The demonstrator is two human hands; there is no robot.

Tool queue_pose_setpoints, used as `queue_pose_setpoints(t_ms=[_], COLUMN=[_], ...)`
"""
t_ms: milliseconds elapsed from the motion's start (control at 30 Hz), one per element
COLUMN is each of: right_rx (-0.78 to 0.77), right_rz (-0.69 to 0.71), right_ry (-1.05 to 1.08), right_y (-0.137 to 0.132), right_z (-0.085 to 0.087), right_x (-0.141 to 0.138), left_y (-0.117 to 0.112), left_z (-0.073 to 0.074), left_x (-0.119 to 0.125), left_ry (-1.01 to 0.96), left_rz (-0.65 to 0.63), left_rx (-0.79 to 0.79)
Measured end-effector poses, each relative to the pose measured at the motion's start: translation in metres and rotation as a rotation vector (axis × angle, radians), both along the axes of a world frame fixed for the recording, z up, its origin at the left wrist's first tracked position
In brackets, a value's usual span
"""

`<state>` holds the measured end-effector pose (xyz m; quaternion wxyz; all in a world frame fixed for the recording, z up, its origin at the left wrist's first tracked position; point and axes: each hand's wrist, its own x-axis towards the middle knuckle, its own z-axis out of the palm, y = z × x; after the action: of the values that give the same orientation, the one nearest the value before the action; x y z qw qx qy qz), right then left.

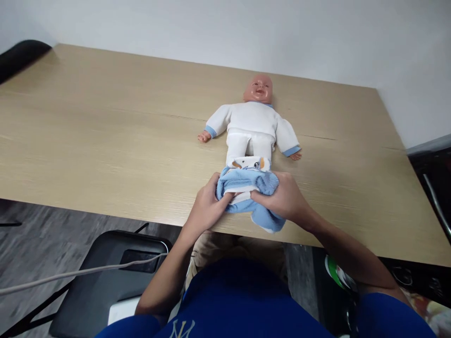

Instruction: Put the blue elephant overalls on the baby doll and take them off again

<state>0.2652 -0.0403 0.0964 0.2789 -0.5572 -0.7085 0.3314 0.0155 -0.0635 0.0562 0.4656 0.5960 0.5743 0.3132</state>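
A baby doll (252,123) in a white suit with blue cuffs lies on its back on the wooden table (105,126), head toward the wall. A bunched light-blue garment (246,184) covers the doll's feet near the front edge. My left hand (205,205) grips the garment's left side with fingers closed. My right hand (285,197) pinches its right side, and a loose blue end (268,219) hangs over the table edge. Patterned white socks (251,163) show just above the garment.
A black chair (102,277) stands at the lower left, with a white cable (77,271) running across it. A dark object (21,54) sits off the table's far left corner. Dark clutter (433,188) lies to the right of the table.
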Motion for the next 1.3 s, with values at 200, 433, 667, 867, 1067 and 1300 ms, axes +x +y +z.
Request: queue_pose_setpoints(t_ms=[200,433,667,867,1067,1300], right_rx=[-0.002,0.043,0.052,0.048,-0.013,-0.051], right_rz=[0.095,0.112,0.135,0.115,-0.020,0.165], right_ry=[-0.269,-0.439,-0.406,-0.167,0.021,0.180], right_y=[-0.003,-0.013,-0.015,-0.014,-0.001,0.039], right_z=[-0.010,-0.027,-0.044,-0.052,-0.055,-0.045], right_x=[-0.011,-0.015,-0.013,-0.007,-0.006,0.012], left_y=[-0.007,0.002,0.003,0.000,0.014,0.059], left_z=[-0.014,-0.035,-0.067,-0.082,-0.089,-0.055], left_x=[-0.006,-0.007,-0.006,-0.009,-0.009,-0.017], left_ry=[0.257,0.423,0.246,-0.080,-0.184,-0.179], left_rz=[-0.058,-0.163,-0.125,-0.057,0.034,-0.109], left_rx=[-0.077,0.022,0.235,0.286,0.365,0.436])
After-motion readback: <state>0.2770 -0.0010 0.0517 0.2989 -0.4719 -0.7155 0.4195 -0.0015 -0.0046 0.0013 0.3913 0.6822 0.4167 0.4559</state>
